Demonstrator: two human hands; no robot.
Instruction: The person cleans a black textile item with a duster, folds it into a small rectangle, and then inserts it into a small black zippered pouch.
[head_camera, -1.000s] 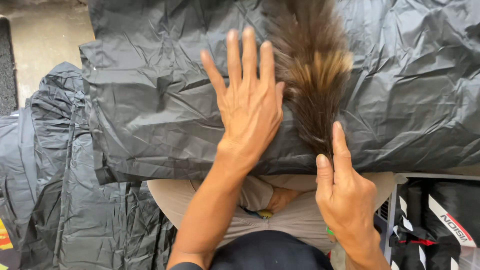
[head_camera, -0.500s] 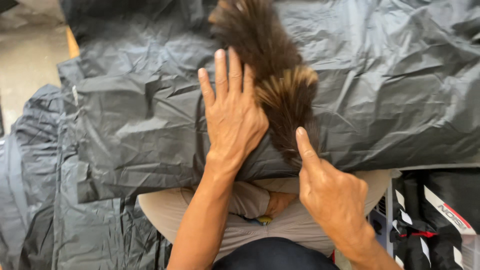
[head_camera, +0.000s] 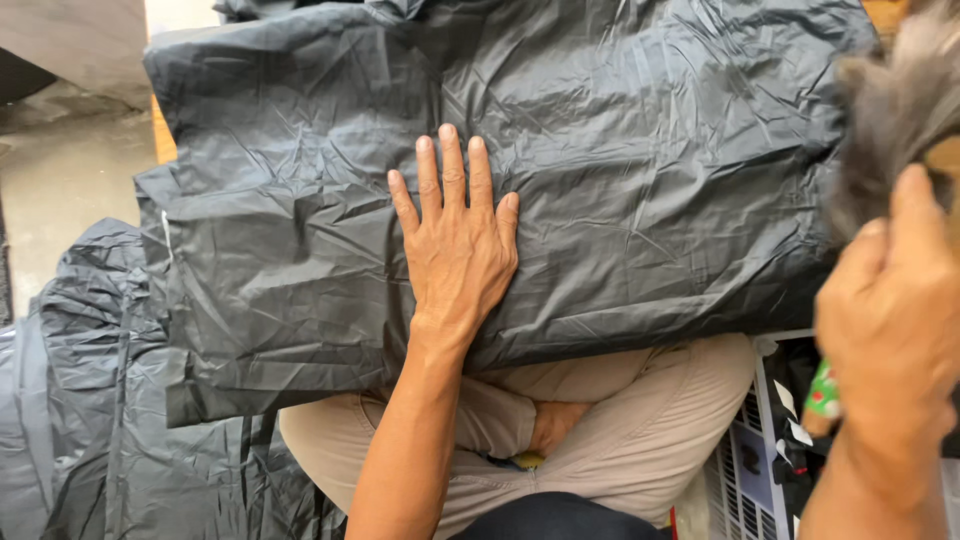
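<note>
A large sheet of crinkled black plastic (head_camera: 640, 170) lies spread across my lap and the surface in front of me. My left hand (head_camera: 458, 238) rests flat on it, palm down, fingers spread slightly, near the sheet's middle. My right hand (head_camera: 890, 320) is raised close to the camera at the right edge, closed around the base of a soft brush with brown and grey bristles (head_camera: 895, 100). The brush is lifted off the plastic, at the upper right corner.
More black plastic (head_camera: 90, 400) is heaped on the floor at the left. My beige trousers (head_camera: 620, 420) show below the sheet. A white slotted crate (head_camera: 745, 460) with dark items and a green object stands at the lower right. Bare concrete floor (head_camera: 70, 170) lies at upper left.
My right hand has lifted the brush off the middle of the plastic and carried it up and to the right. My left hand stays pressed flat on the sheet.
</note>
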